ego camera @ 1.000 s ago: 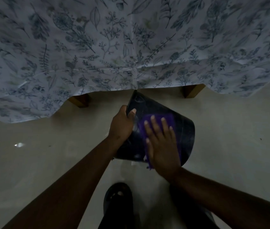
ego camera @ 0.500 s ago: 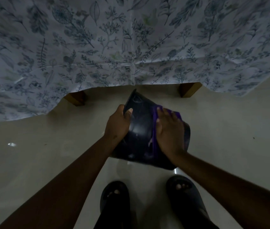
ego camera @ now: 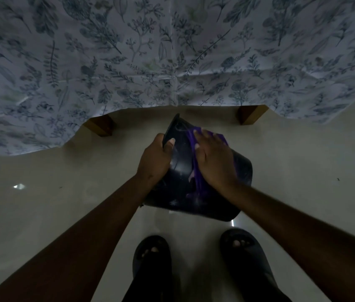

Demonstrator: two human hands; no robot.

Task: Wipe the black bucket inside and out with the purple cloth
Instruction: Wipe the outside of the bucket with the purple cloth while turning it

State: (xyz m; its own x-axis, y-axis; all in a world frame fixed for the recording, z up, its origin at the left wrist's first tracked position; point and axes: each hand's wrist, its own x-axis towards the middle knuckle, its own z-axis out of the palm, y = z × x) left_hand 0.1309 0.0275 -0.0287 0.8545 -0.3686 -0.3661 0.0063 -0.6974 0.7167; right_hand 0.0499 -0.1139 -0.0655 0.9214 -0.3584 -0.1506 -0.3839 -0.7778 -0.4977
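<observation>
The black bucket (ego camera: 178,188) is held tilted in the air over the floor, its outer wall facing me and its rim pointing away toward the table. My left hand (ego camera: 154,160) grips the rim at the upper left, thumb over the edge. My right hand (ego camera: 213,160) lies flat on the purple cloth (ego camera: 197,184), pressing it against the bucket's outer wall. Most of the cloth is hidden under that hand; a strip hangs out along its left side. The bucket's inside is not visible.
A table draped in a white cloth with a blue leaf print (ego camera: 172,51) fills the top of the view. Two wooden legs (ego camera: 101,125) (ego camera: 249,113) stand just behind the bucket. My feet in dark sandals (ego camera: 151,253) stand on the pale floor below.
My right hand with the cloth has slid up the bucket's outer wall, from near the bottom toward the rim. The bucket has turned slightly; my left hand keeps its hold on the rim.
</observation>
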